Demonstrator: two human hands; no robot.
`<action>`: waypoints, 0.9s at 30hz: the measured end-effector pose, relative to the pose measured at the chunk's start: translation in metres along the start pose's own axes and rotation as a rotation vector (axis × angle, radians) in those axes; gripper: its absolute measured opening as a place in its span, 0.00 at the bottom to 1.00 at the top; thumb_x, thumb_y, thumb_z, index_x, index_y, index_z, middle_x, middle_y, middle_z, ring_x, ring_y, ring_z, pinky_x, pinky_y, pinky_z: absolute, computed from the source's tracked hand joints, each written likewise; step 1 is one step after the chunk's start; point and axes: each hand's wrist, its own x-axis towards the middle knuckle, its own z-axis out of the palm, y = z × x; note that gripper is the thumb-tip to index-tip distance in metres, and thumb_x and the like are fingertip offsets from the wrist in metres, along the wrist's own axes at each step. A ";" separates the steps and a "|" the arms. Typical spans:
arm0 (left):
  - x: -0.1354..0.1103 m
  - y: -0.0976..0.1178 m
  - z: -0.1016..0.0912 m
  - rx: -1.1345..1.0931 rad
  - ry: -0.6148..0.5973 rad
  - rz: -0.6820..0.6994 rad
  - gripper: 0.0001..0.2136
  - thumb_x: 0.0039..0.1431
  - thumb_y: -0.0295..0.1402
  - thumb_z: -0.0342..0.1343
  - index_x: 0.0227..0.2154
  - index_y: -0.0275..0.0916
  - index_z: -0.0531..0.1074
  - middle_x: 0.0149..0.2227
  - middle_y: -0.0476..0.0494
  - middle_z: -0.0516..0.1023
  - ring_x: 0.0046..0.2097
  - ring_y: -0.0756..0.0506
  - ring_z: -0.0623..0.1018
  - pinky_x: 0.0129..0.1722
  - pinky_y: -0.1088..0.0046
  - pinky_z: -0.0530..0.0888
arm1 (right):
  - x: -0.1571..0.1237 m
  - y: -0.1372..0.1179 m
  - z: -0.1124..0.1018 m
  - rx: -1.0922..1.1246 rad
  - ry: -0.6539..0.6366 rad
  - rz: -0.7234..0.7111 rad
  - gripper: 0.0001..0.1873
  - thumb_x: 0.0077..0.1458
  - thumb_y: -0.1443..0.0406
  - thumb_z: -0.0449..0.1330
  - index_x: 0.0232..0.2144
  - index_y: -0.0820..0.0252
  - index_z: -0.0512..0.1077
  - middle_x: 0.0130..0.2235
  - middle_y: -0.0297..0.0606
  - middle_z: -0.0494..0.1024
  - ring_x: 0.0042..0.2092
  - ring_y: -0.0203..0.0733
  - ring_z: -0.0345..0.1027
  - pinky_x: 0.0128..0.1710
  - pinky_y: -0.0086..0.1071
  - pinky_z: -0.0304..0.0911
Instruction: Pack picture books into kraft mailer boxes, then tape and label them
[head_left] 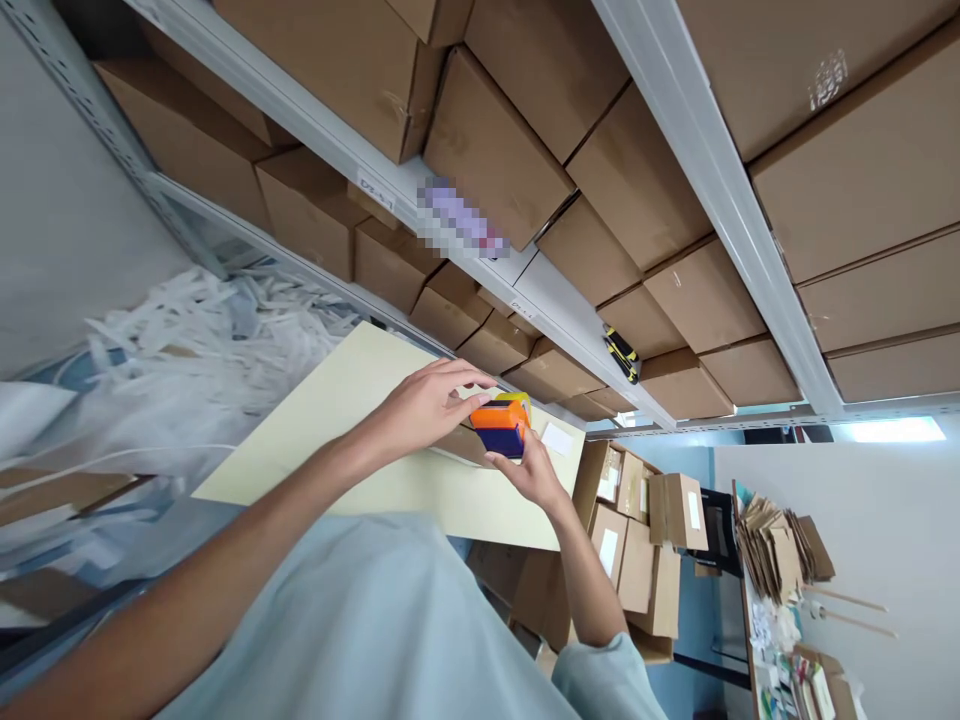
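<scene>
My right hand (pixel 535 472) is wrapped round an orange and dark blue tape dispenser (pixel 501 428), its thumb along the lower side. A yellow roll (pixel 519 399) shows at the dispenser's far end. Against the dispenser's left edge rests the thumb of my left hand (pixel 439 400), whose fingers stretch out above it with a gap to the thumb. Whether a strip of tape lies between them is too small to tell. Beneath both hands, a brown cardboard piece (pixel 459 444) lies on the pale yellow tabletop (pixel 300 440), partly hidden by the hands and dispenser.
A white label or slip (pixel 556 438) lies at the tabletop's right end. Metal shelving (pixel 555 310) full of cardboard boxes (pixel 637 170) rises ahead, with a yellow-black cutter (pixel 621 354) on its ledge. Shredded white packing (pixel 202 350) heaps at left; labelled boxes (pixel 630 540) stack at right.
</scene>
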 end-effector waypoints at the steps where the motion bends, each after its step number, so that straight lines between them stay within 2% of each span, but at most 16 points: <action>1: -0.001 0.001 -0.003 0.001 -0.006 -0.009 0.20 0.72 0.51 0.53 0.49 0.48 0.85 0.52 0.43 0.85 0.53 0.38 0.82 0.56 0.61 0.81 | -0.002 -0.001 -0.002 -0.031 -0.017 -0.008 0.36 0.67 0.50 0.71 0.70 0.55 0.71 0.62 0.50 0.81 0.64 0.59 0.76 0.66 0.49 0.72; 4: -0.001 0.008 -0.012 0.002 -0.050 -0.014 0.20 0.71 0.52 0.54 0.49 0.47 0.85 0.51 0.42 0.86 0.52 0.39 0.82 0.57 0.61 0.80 | -0.007 -0.006 -0.007 -0.111 -0.074 -0.033 0.37 0.68 0.51 0.71 0.71 0.57 0.69 0.65 0.53 0.79 0.67 0.59 0.73 0.68 0.49 0.70; 9: -0.004 0.015 -0.020 -0.012 -0.168 0.027 0.19 0.71 0.51 0.53 0.39 0.48 0.85 0.44 0.46 0.87 0.49 0.40 0.83 0.54 0.64 0.79 | -0.011 -0.013 -0.013 -0.157 -0.124 -0.078 0.37 0.68 0.49 0.71 0.71 0.57 0.68 0.65 0.54 0.79 0.67 0.60 0.74 0.69 0.50 0.68; 14: -0.015 0.012 -0.013 -0.030 -0.134 -0.012 0.17 0.70 0.47 0.53 0.39 0.47 0.85 0.44 0.45 0.87 0.47 0.41 0.83 0.52 0.65 0.80 | -0.014 -0.017 -0.015 -0.103 -0.145 -0.044 0.32 0.66 0.49 0.71 0.64 0.58 0.73 0.58 0.51 0.83 0.59 0.58 0.78 0.63 0.48 0.73; 17: -0.024 0.001 -0.003 -0.066 -0.099 -0.121 0.16 0.67 0.49 0.56 0.38 0.47 0.85 0.43 0.45 0.87 0.43 0.41 0.83 0.47 0.66 0.80 | -0.016 -0.015 -0.008 -0.004 -0.165 0.081 0.25 0.61 0.49 0.72 0.52 0.58 0.78 0.46 0.43 0.85 0.46 0.51 0.80 0.50 0.42 0.76; 20: -0.036 -0.018 0.013 -0.112 -0.101 -0.272 0.16 0.63 0.52 0.60 0.36 0.47 0.85 0.38 0.46 0.88 0.39 0.41 0.84 0.40 0.67 0.79 | -0.018 -0.009 0.004 0.157 -0.217 0.223 0.24 0.59 0.45 0.71 0.44 0.57 0.77 0.37 0.35 0.83 0.36 0.44 0.76 0.39 0.35 0.73; 24: -0.062 -0.044 0.038 -0.160 -0.101 -0.421 0.19 0.60 0.55 0.60 0.36 0.46 0.85 0.37 0.45 0.89 0.37 0.39 0.85 0.39 0.66 0.79 | -0.026 0.001 0.012 0.314 -0.376 0.319 0.29 0.58 0.38 0.70 0.38 0.57 0.75 0.31 0.32 0.80 0.32 0.39 0.73 0.32 0.30 0.68; 27: -0.080 -0.059 0.048 -0.186 -0.070 -0.496 0.20 0.58 0.57 0.61 0.34 0.46 0.85 0.38 0.44 0.89 0.38 0.39 0.85 0.41 0.65 0.80 | -0.037 0.013 0.002 0.373 -0.528 0.371 0.31 0.58 0.37 0.71 0.38 0.58 0.75 0.31 0.33 0.81 0.31 0.38 0.74 0.32 0.29 0.68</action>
